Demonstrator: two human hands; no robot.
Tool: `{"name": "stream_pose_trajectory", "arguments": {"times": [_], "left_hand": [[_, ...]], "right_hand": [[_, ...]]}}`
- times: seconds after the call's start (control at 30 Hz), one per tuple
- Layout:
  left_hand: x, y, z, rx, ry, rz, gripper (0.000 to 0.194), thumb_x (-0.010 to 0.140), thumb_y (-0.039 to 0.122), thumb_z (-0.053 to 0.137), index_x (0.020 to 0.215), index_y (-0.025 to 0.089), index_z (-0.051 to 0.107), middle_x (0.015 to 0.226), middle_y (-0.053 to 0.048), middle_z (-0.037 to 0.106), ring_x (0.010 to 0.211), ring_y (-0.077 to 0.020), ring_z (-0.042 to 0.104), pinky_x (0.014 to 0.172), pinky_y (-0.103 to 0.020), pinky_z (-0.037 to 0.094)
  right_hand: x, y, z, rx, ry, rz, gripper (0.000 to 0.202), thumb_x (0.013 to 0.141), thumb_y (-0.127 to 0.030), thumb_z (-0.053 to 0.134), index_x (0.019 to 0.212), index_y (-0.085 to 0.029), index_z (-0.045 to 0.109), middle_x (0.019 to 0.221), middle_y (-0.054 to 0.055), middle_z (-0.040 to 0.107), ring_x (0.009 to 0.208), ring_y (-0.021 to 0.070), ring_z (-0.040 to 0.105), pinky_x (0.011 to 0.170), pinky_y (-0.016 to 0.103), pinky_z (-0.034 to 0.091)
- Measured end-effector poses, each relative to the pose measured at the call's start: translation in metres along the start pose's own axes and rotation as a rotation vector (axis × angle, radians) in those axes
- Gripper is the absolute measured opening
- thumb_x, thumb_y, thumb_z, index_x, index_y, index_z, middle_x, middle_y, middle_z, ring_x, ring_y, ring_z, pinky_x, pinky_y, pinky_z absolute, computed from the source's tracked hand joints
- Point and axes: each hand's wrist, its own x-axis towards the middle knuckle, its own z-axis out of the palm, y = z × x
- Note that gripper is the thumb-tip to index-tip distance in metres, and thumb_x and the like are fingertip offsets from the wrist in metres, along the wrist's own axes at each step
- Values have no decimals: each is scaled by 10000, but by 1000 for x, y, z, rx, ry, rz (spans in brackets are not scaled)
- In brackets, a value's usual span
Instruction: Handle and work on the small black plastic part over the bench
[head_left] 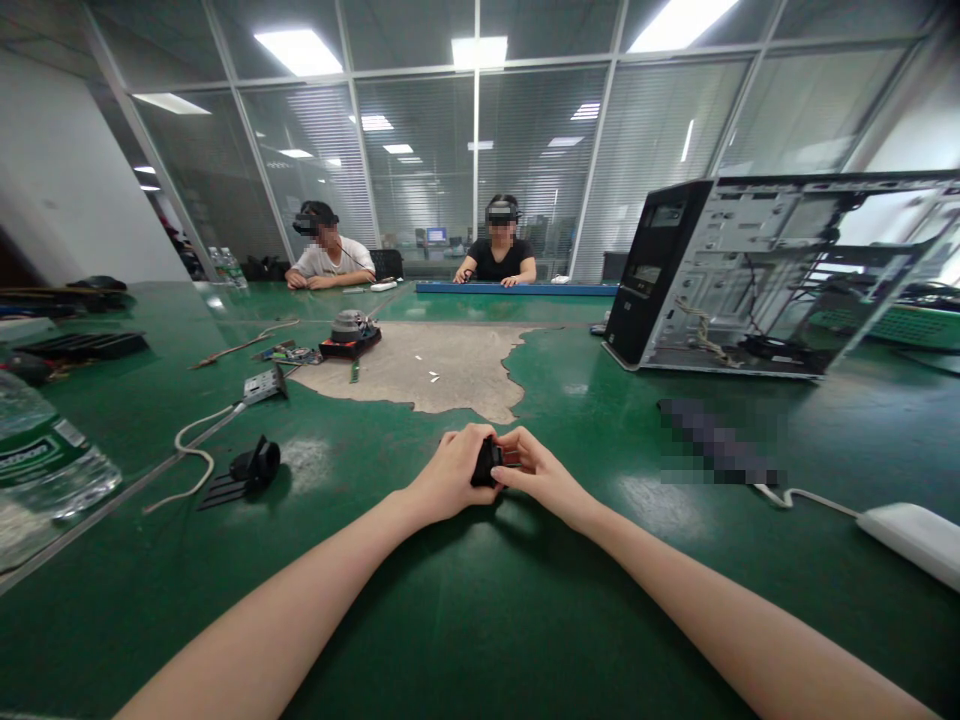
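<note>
Both of my hands meet over the green table, at the middle of the view. My left hand (457, 468) is wrapped round a small black part (487, 462), its thumb along the near side. From the right, the thumb and fingers of my right hand (534, 470) pinch at the same part's edge. Thin reddish lines, perhaps wires, show between the right fingers. Most of the part is covered by my hands, so its exact kind is not clear. A black plastic bracket with a round duct (255, 462) lies to the left of my left hand.
An opened computer case (660, 280) stands at the right. Beyond my hands are a torn brown sheet (450, 365) and a heatsink with fan (351, 335). A water bottle (52, 450) is at left, a white power strip (911, 545) at right. Two people sit across the table.
</note>
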Motion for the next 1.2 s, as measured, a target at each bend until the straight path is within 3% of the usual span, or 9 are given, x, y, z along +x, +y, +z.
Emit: {"name": "stream_pose_trajectory", "arguments": {"times": [0.17,0.33,0.5,0.7,0.87,1.07,1.2], "left_hand": [[0,1,0,-10,-3,6,524,628,261,607,1070,218,330,1016,-35,477,946,-198,475,853,-367,324],[0,0,1,-7,9,4,530,624,243,603,1074,216,325,1026,-37,473,955,-197,474,853,-358,324],[0,0,-1,-7,-5,5,535,607,221,606,1064,220,328,1014,-32,475,948,-196,476,850,-358,322],[0,2,-1,-14,-4,-1,524,626,254,604,1070,222,327,1020,-36,473,948,-201,474,853,-370,322],[0,0,0,-12,7,-1,534,617,244,609,1073,220,331,1027,-37,472,961,-203,474,857,-367,325],[0,0,0,-5,3,-3,524,607,229,611,1056,217,341,1006,-30,478,948,-199,479,848,-361,330],[0,1,0,-5,5,-4,522,620,248,612,1062,216,338,1000,-30,480,935,-196,480,848,-364,326]], "right_hand": [[2,7,1,-9,44,22,218,751,-342,533,910,-207,467,851,10,547,790,141,547,710,311,449],[2,5,1,-20,38,48,249,732,-315,558,929,-189,470,893,33,542,820,152,541,720,317,450],[-1,-1,0,22,-9,-19,253,680,-248,624,857,-205,449,914,3,530,860,142,532,751,299,439],[1,5,1,30,40,5,210,744,-330,550,887,-207,459,847,0,539,787,128,539,719,299,446],[2,5,0,-11,47,51,264,731,-334,560,936,-191,474,887,32,545,828,153,539,731,322,448],[-1,-3,0,22,1,-10,251,684,-274,620,864,-207,458,920,5,537,866,148,535,764,311,432],[0,0,2,31,36,5,223,722,-341,571,862,-204,464,873,5,544,806,139,543,728,309,438]]}}
